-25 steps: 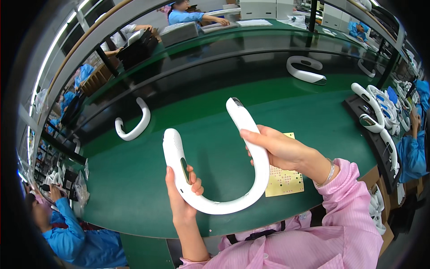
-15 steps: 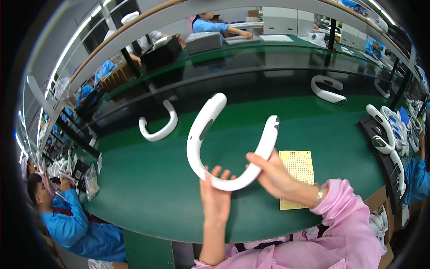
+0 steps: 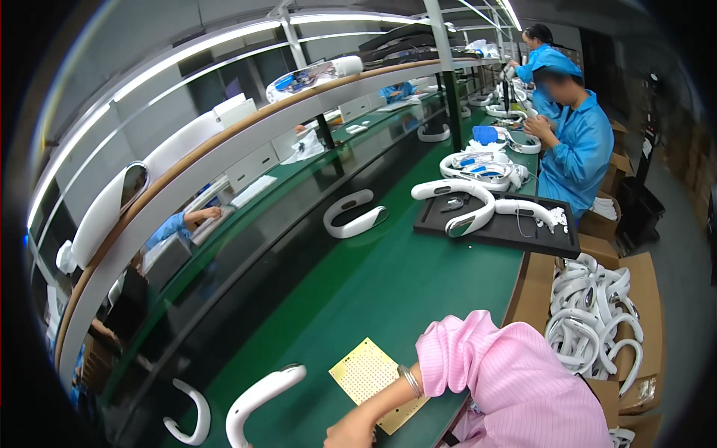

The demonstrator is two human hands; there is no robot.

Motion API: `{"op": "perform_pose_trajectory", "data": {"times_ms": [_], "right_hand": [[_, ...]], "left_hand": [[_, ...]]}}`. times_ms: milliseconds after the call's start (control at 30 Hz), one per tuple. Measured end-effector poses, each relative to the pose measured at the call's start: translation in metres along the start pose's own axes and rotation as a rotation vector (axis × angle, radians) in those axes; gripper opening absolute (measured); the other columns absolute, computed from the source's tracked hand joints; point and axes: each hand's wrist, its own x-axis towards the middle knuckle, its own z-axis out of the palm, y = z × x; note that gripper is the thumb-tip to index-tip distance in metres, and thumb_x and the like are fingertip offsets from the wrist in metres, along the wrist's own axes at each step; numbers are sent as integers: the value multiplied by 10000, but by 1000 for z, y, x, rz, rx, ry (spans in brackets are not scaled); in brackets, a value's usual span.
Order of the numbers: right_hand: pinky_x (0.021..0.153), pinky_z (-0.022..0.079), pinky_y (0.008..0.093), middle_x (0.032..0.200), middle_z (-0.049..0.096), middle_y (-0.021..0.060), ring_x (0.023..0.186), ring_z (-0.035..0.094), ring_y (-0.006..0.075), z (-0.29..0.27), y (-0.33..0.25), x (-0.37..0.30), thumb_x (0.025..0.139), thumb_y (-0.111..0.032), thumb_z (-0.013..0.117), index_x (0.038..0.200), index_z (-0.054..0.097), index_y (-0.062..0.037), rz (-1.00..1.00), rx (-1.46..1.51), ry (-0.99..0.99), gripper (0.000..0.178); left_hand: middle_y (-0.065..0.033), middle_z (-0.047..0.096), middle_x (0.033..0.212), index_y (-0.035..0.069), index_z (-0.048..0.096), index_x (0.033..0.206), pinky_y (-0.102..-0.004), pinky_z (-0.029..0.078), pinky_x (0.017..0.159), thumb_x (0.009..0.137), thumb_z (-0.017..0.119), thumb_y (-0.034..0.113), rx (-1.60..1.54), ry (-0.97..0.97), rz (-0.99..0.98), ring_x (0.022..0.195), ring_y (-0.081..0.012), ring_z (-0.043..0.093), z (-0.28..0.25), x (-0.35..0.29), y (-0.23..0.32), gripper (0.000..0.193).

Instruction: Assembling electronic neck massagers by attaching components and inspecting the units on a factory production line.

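White plastic, curved into a U like a neckband, the device (image 3: 258,399) sits at the bottom edge of the view above the green work table (image 3: 388,291), only one arm of it visible. The right hand (image 3: 351,431), coming out of a pink striped sleeve (image 3: 508,381) with a metal bracelet (image 3: 410,381) at the wrist, reaches toward the device from the right; the frame cuts off the fingers, so I cannot tell whether they grip it. The left hand is out of view. A yellow perforated square card (image 3: 366,371) lies on the table just under the right wrist. Another white U-shaped band (image 3: 190,414) lies to the left, apart from the held one, and a third (image 3: 352,214) rests farther up the table. A black tray (image 3: 500,228) holds more bands, and a cardboard box (image 3: 642,291) on the right is full of them. Farther along, a person in a blue coat (image 3: 579,142) works at the table.
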Motion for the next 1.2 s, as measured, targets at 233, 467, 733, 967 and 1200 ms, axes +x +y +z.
{"op": "perform_pose_trajectory", "data": {"times_ms": [233, 467, 733, 967, 1200], "right_hand": [[702, 521, 427, 829, 643, 237, 776, 643, 379, 7, 11, 21, 686, -267, 659, 978, 565, 13, -15, -52, 206, 416], [673, 524, 464, 781, 631, 269, 735, 636, 431, 3, -41, 46, 745, -202, 616, 1123, 441, 29, 119, -289, 75, 476], [742, 522, 370, 890, 667, 173, 821, 651, 331, -56, 15, 118, 688, -295, 648, 1028, 590, -27, -129, -325, 209, 437], [797, 487, 415, 975, 615, 172, 906, 595, 325, -176, 121, 155, 634, -52, 664, 1087, 573, -27, 176, -726, 853, 463], [994, 353, 441, 1249, 470, 185, 1194, 425, 331, -134, 59, 253, 677, 69, 553, 1210, 485, -7, -375, -915, 966, 542]], "left_hand": [[-14, 482, 648, 32, 532, 905, -225, 362, 415, 784, 628, 117, -49, 30, -38, 464, -77, 427, 40, 8, 4, 176], [-12, 561, 728, -26, 559, 1162, -198, 345, 387, 770, 644, 38, -109, 151, 127, 432, -50, 436, 11, 6, 28, 406], [-116, 497, 1260, 29, 333, 1397, -293, 420, 904, 926, 522, 267, -12, 140, 191, 1058, -163, 506, -32, 47, 17, 561], [-65, 570, 1155, 48, 574, 1167, -294, 452, 851, 920, 485, 190, 102, 81, 78, 979, -143, 539, -32, 60, 5, 298], [-47, 596, 1055, 32, 598, 1043, -267, 477, 749, 864, 522, 57, 514, 187, 260, 841, -115, 572, -29, 51, -8, 196]]}}
